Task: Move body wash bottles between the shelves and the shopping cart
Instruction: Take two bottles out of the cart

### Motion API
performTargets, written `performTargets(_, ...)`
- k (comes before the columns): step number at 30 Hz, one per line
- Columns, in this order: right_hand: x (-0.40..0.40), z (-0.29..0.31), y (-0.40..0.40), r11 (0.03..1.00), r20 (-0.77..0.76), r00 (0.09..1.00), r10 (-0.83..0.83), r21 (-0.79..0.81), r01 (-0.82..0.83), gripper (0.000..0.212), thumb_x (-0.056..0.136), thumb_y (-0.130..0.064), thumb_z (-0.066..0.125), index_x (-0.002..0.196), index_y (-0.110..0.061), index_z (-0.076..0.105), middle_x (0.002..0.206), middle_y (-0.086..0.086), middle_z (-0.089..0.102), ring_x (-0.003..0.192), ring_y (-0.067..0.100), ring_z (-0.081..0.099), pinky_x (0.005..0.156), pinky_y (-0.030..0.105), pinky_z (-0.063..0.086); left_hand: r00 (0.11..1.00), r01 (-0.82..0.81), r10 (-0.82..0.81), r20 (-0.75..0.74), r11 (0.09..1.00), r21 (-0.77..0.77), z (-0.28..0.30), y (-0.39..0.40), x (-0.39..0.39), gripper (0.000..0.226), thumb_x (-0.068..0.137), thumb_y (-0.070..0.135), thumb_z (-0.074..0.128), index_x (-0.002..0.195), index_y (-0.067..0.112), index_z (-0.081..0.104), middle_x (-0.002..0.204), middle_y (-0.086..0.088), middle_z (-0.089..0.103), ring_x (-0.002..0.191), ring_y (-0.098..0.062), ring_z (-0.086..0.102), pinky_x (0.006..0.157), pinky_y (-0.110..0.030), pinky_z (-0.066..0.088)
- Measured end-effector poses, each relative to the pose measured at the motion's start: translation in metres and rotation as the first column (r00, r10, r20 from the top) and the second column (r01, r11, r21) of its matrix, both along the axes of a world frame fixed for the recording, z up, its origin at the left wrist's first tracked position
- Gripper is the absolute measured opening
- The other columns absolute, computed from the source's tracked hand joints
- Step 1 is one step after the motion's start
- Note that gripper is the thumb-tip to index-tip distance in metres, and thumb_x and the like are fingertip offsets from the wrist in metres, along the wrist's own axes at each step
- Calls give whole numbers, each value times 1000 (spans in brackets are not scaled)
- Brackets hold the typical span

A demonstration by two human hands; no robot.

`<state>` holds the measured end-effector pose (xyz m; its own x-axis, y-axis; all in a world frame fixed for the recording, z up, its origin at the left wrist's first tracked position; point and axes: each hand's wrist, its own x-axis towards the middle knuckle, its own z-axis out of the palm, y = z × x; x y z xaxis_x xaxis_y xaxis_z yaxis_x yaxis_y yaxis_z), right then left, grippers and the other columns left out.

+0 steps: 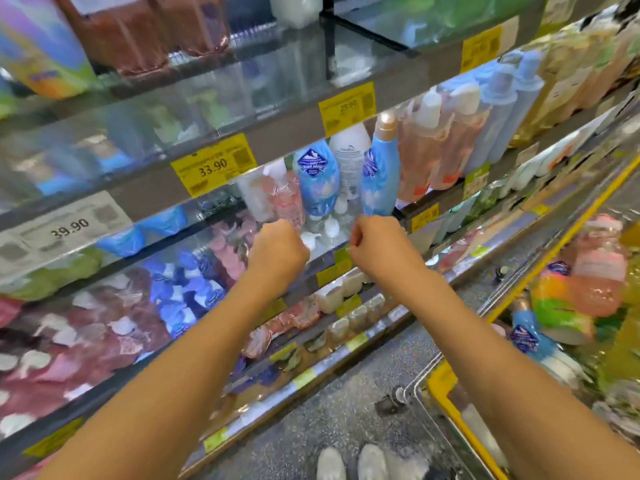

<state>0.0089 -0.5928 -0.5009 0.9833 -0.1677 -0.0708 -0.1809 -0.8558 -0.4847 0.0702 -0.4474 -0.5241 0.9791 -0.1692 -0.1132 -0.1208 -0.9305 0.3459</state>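
Head view: both hands reach toward the middle shelf, fists seen from behind. The left hand and the right hand both have their fingers curled under; whether either grip encloses anything is hidden, so I cannot tell.

Two pale-blue plastic body wash bottles stand upright on that shelf, long axes vertical. The left blue bottle with a diamond-shaped emblem lies at about one o'clock from the left hand; the right blue bottle with a rose-gold cap sits at twelve o'clock, just above the right hand, which is the nearer one. A white bottle stands between them.

Yellow price tags read 33.90 and 39.90; the emblem text is too blurred.

At three o'clock, the yellow-framed wire shopping cart holds another blue bottle lying tilted.
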Motion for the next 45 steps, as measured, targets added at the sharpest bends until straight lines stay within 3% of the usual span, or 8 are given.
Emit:
performTargets(3, 38, -25, 1, 998, 78, 997, -20, 55, 15, 13, 85, -10, 56, 94, -3, 62, 96, 16, 65, 92, 32, 57, 77, 39, 48, 996, -88, 87, -14, 991, -101, -24, 2, 27, 13, 76, 11, 60, 84, 0, 59, 74, -13, 58, 77, -33, 59, 59, -31, 44)
performTargets(7, 90, -51, 0, 984, 233, 969, -81, 173, 41, 39, 82, -17, 68, 115, -2, 54, 115, 17, 58, 107, 32, 53, 87, 33, 37, 975, -216, 220, -10, 949, -230, -42, -1, 57, 67, 73, 20, 76, 128, 2, 41, 124, -19, 51, 114, -35, 51, 88, -39, 44)
performTargets(14, 172, -67, -2, 917, 381, 922, -70, 388, -91, 94, 74, -20, 78, 146, -2, 21, 148, 13, 34, 137, 24, 32, 113, 35, 27, 955, -170, 277, 105, 805, -569, -67, 3, 101, 73, 68, 22, 82, 127, 9, 41, 122, -3, 55, 104, -15, 54, 82, -19, 38)
performTargets(21, 183, -74, 0, 874, 416, 898, -142, 479, -84, 74, 67, -17, 82, 126, -10, 39, 122, 10, 37, 111, 21, 44, 92, 16, 33, 949, -156, 296, 107, 737, -658, -81, -1, 113, 76, 56, 32, 84, 120, 17, 44, 121, -3, 55, 108, -19, 57, 94, -36, 48)
performTargets(24, 162, -75, 4, 821, 410, 896, -170, 562, -102, 66, 66, -15, 83, 108, -20, 32, 115, 4, 52, 102, 20, 54, 88, 27, 46, 959, -136, 274, 73, 671, -729, -80, -1, 100, 64, 65, 16, 82, 115, 22, 42, 106, 8, 59, 100, -14, 61, 87, -25, 49)
performTargets(28, 112, -88, 9, 694, 487, 785, -383, 713, -103, 64, 66, -12, 84, 104, -29, 36, 101, -11, 54, 90, -3, 56, 77, 11, 45, 962, -48, 229, 150, 680, -731, -71, -4, 63, 59, 68, 6, 79, 115, 20, 46, 97, 12, 60, 78, 4, 59, 67, -2, 41)
performTargets(37, 25, -51, -21, 632, 409, 794, -450, 774, -40, 63, 68, -4, 82, 111, -22, 39, 112, 2, 55, 96, 8, 59, 78, 8, 46, 996, 62, 1, 89, 707, -704, -24, -23, -3, 56, 70, 20, 82, 114, 26, 48, 102, 7, 67, 86, -2, 65, 74, -16, 50)
performTargets(45, -99, 27, -75, 606, 320, 800, -508, 792, 68, 67, 71, 2, 78, 108, -38, 40, 109, -10, 58, 89, -4, 63, 74, 12, 51, 964, 195, -266, -3, 712, -675, 62, -78, -68, 68, 67, 30, 82, 124, 34, 45, 91, 27, 54, 79, 15, 52, 65, -4, 41)
